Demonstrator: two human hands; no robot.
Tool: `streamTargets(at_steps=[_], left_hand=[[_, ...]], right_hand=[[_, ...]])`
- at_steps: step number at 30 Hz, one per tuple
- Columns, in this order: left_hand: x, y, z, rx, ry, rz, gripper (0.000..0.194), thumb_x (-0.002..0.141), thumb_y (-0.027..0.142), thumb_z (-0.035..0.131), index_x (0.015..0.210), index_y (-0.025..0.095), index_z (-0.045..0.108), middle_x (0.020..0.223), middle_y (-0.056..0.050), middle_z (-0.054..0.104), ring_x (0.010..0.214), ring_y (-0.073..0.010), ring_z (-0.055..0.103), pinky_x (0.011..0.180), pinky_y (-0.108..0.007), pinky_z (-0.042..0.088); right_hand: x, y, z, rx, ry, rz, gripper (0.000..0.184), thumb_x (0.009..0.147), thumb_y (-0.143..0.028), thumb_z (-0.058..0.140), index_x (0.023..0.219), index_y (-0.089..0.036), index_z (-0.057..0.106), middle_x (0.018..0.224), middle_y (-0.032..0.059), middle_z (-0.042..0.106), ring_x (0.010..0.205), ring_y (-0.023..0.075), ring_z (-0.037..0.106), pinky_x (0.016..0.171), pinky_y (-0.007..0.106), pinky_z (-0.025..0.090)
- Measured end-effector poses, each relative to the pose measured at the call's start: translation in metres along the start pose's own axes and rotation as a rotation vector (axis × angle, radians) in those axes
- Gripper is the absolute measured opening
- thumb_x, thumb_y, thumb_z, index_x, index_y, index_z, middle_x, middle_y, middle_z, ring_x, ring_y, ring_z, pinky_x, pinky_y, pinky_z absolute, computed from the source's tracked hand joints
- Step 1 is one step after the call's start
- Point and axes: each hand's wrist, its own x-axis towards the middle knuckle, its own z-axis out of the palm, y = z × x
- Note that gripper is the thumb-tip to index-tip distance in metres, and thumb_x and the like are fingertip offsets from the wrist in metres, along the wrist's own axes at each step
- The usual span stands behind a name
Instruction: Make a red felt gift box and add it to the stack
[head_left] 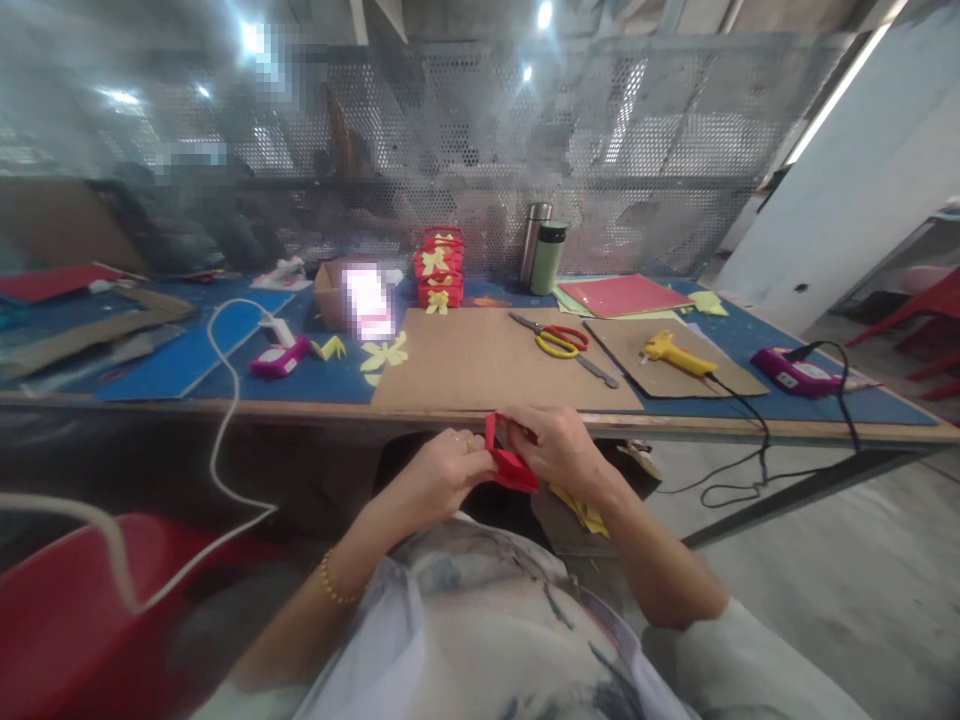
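Between my two hands, just in front of the table edge, is a folded red paper piece with a narrow strip standing up from it. My left hand grips its left side with fingers curled. From the right, my right hand pinches the piece near the upright strip. Several small red paper boxes with yellow bows are stacked at the back of the table. Scissors with red and yellow handles lie on a brown cardboard sheet, beyond my hands. Yellow paper petals lie by its left edge.
A yellow glue gun rests on cardboard at right, its black cord hanging over the edge near a purple power strip. Another purple strip has a white cable. Two flasks stand behind. A red tub is at lower left.
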Motion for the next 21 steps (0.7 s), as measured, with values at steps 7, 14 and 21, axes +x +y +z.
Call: streamTargets(at_steps=[7,14,21], left_hand=[[-0.002,-0.003,0.003,0.017,-0.069,-0.051,0.026,0.106,0.016,0.046,0.095,0.018,0.070,0.092,-0.006,0.072,0.086,-0.0179,0.063,0.078,-0.029,0.043],[-0.005,-0.003,0.005,-0.007,-0.100,-0.097,0.022,0.105,0.019,0.050,0.099,0.019,0.071,0.094,-0.006,0.072,0.090,-0.0187,0.064,0.081,-0.029,0.045],[-0.007,-0.003,0.005,-0.031,-0.118,-0.111,0.020,0.103,0.015,0.052,0.098,0.019,0.071,0.096,-0.006,0.072,0.092,-0.0185,0.064,0.084,-0.030,0.046]], right_hand=[[0.000,-0.007,-0.011,0.073,-0.118,0.040,0.032,0.106,-0.036,0.050,0.095,-0.020,0.076,0.078,0.0053,0.076,0.065,0.0143,0.063,0.063,0.023,0.042],[-0.005,0.003,-0.004,0.163,-0.122,-0.016,0.033,0.107,-0.029,0.048,0.124,-0.022,0.075,0.097,0.0074,0.082,0.083,0.0174,0.075,0.074,0.024,0.052],[-0.005,0.005,-0.006,0.177,-0.081,-0.136,0.030,0.105,-0.020,0.050,0.122,-0.023,0.075,0.104,0.0075,0.081,0.089,0.0174,0.076,0.078,0.025,0.056]])
